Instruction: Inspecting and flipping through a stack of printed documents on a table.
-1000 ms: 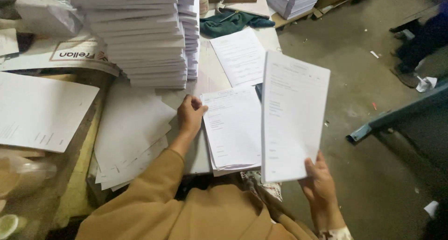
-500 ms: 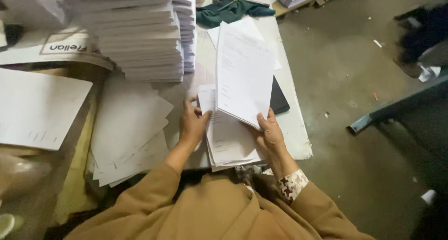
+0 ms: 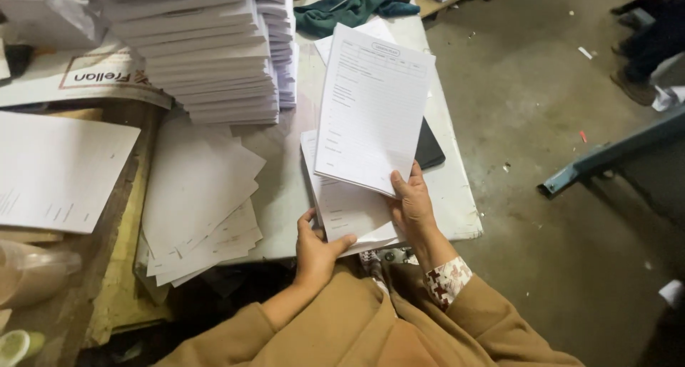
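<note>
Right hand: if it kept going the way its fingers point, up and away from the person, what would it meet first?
The right hand probably meets the dark flat thing just past its held printed sheets; depth is unclear.

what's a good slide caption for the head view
Right hand holds a printed sheaf over a low paper pile gripped by the left hand, beside tall stacks.
</note>
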